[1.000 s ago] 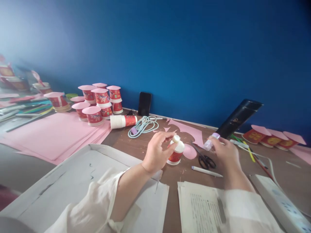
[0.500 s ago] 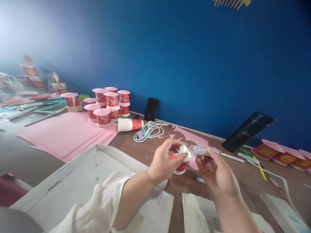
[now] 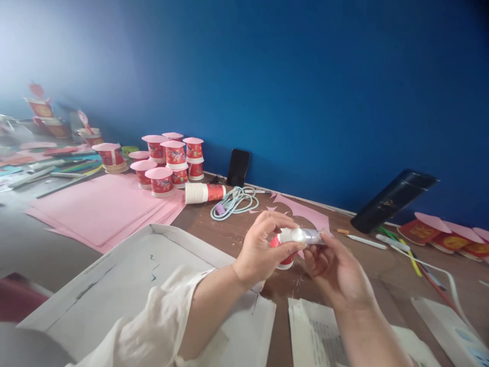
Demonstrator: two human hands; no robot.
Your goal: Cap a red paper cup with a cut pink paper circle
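My left hand (image 3: 257,250) is closed, thumb and fingers pinching the white cap (image 3: 298,235) of a glue stick. My right hand (image 3: 342,272) is closed around the other end of the glue stick's clear tube (image 3: 312,236). The cap sits at the tube's end; whether it is fully on, I cannot tell. Just behind my left fingers stands a red and white paper cup (image 3: 284,263), partly hidden by them. Pink paper scraps (image 3: 303,211) lie on the brown table beyond my hands.
Red cups with pink paper discs (image 3: 174,153) stand stacked at the left. Pink sheets (image 3: 87,211), a shallow white box (image 3: 114,285), a pale blue cable (image 3: 239,204), a phone (image 3: 238,167), a leaning black cylinder (image 3: 393,200) and printed papers (image 3: 311,326) lie around.
The white cap and the clear tube, apart before, have come together as my hands closed the gap. The camera view has shifted slightly.
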